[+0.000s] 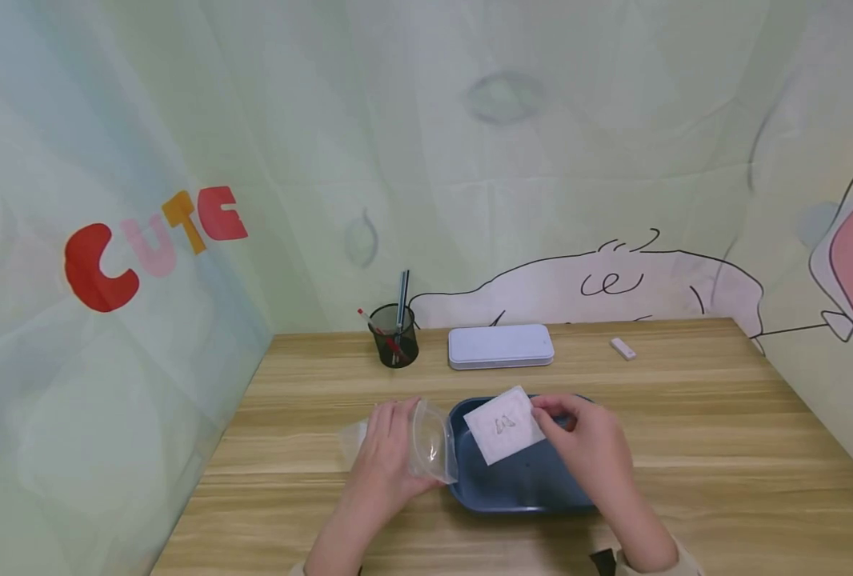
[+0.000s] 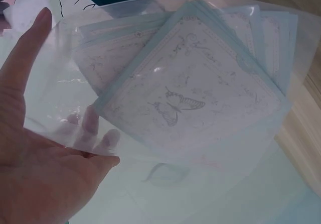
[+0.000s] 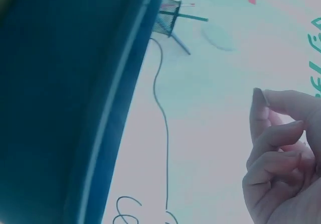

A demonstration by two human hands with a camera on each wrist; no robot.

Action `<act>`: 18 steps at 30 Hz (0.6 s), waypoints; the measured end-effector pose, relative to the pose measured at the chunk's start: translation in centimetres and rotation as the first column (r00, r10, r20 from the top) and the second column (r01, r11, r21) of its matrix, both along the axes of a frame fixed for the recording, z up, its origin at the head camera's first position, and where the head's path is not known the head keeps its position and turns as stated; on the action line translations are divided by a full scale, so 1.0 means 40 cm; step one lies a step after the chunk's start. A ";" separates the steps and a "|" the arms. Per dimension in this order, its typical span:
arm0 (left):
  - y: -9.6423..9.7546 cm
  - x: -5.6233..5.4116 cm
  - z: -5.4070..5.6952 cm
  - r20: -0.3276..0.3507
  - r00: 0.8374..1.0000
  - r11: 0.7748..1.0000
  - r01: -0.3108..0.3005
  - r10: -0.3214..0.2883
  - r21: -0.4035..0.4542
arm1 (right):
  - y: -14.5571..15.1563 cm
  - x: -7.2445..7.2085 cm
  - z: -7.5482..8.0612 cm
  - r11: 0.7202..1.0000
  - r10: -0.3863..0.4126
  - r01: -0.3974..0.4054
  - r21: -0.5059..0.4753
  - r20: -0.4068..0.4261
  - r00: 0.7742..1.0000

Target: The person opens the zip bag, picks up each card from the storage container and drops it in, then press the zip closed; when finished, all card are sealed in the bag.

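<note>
My left hand (image 1: 386,456) grips a clear plastic bag (image 1: 430,442), its round mouth spread toward the right. Through the plastic, the left wrist view shows a stack of square cards (image 2: 195,83) with pale blue edges and a butterfly print on the top one. My right hand (image 1: 592,440) pinches one white square card (image 1: 494,438) by its right edge, between thumb and fingertips. That card carries a small butterfly drawing and is tilted above a dark blue tray (image 1: 520,488). In the right wrist view the thumb and fingertips meet, but the card is hard to make out.
Behind the tray lie a white flat case (image 1: 501,347) and a small white eraser-like block (image 1: 622,348). A black mesh pen cup (image 1: 396,344) with several pens stands at the back left. Printed cloth walls (image 1: 426,160) enclose the wooden table (image 1: 722,448).
</note>
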State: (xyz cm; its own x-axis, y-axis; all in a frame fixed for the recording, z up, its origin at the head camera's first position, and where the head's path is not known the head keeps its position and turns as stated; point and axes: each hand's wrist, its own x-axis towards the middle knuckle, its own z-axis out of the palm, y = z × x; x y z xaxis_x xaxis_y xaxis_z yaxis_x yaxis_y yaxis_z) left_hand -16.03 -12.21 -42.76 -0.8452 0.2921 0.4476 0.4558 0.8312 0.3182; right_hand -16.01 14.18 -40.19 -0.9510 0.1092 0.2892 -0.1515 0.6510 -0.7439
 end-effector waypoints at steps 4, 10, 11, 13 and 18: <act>0.000 -0.001 0.001 -0.008 1.000 1.000 0.002 -0.002 0.003 | -0.010 0.008 0.007 0.995 -0.008 0.006 -0.098 -0.023 1.000; 0.000 -0.001 -0.001 -0.027 1.000 1.000 0.012 -0.012 0.014 | -0.039 0.021 -0.006 0.973 -0.011 -0.007 -0.230 -0.076 0.997; 0.000 -0.001 -0.002 -0.029 1.000 1.000 0.013 -0.012 0.015 | -0.044 0.021 -0.009 0.969 -0.008 -0.012 -0.245 -0.080 0.997; 0.000 -0.001 -0.002 -0.030 0.999 1.000 0.013 -0.012 0.019 | -0.053 0.020 -0.015 0.964 0.000 -0.021 -0.264 -0.080 0.997; 0.002 0.000 0.000 -0.030 1.000 1.000 0.008 -0.007 0.018 | -0.074 0.016 -0.030 0.947 0.035 -0.050 -0.318 -0.050 0.998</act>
State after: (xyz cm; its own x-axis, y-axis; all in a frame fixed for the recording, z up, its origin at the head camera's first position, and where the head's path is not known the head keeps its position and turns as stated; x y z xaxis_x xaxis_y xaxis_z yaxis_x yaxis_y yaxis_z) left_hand -16.04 -12.12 -42.78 -0.8290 0.2900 0.4782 0.4717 0.8219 0.3193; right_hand -15.35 11.21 -41.41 -0.9442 0.1621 0.2868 -0.2103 0.3734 -0.9035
